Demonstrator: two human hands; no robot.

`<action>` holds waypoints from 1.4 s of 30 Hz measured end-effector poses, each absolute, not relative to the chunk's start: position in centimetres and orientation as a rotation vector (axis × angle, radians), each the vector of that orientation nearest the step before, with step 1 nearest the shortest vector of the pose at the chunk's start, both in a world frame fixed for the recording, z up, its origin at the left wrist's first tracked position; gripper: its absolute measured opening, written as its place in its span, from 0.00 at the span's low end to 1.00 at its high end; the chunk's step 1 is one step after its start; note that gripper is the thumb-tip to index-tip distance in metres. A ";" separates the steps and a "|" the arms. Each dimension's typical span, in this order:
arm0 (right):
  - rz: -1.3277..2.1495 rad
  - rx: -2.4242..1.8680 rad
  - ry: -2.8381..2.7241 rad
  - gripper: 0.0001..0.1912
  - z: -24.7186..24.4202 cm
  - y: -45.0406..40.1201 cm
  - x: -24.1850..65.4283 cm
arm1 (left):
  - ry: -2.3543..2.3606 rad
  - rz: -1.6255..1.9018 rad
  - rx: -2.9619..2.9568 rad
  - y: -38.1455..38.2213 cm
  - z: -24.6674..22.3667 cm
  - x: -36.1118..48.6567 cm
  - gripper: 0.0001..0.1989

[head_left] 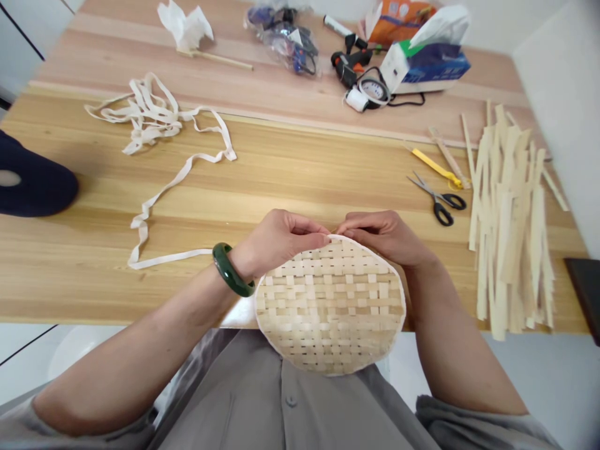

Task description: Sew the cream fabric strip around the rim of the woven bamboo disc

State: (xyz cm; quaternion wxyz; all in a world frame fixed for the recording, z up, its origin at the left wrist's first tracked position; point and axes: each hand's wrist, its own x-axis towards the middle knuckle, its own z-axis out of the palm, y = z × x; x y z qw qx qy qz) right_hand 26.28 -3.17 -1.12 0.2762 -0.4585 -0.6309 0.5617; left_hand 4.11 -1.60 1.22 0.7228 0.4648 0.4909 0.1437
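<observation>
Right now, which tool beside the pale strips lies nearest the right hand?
The black-handled scissors; the yellow tool and the tan tool both lie farther from the right hand.

No readable text; tissue box [435, 70] print blurred.

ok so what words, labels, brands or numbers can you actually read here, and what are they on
None reads clearly.
Tissue box: pale lettering on the blue side, too blurred to read.
Orange packet: pale print, too small and blurred.
Round white disc: small dark marks, unreadable.
No lettering shows on the woven piece or the scissors.
</observation>
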 end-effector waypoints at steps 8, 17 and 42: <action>1.547 -1.257 -1.614 0.10 -0.9 -3.7 25.9 | 1.034 0.322 1.039 -1.5 1.0 4.0 0.06; 1.594 -1.256 -1.476 0.09 -1.1 -4.4 25.0 | 0.986 0.331 1.088 -1.5 0.5 3.8 0.09; 1.837 -1.202 -1.212 0.10 -2.2 -6.1 25.8 | 0.965 0.313 0.991 -1.6 1.0 3.7 0.06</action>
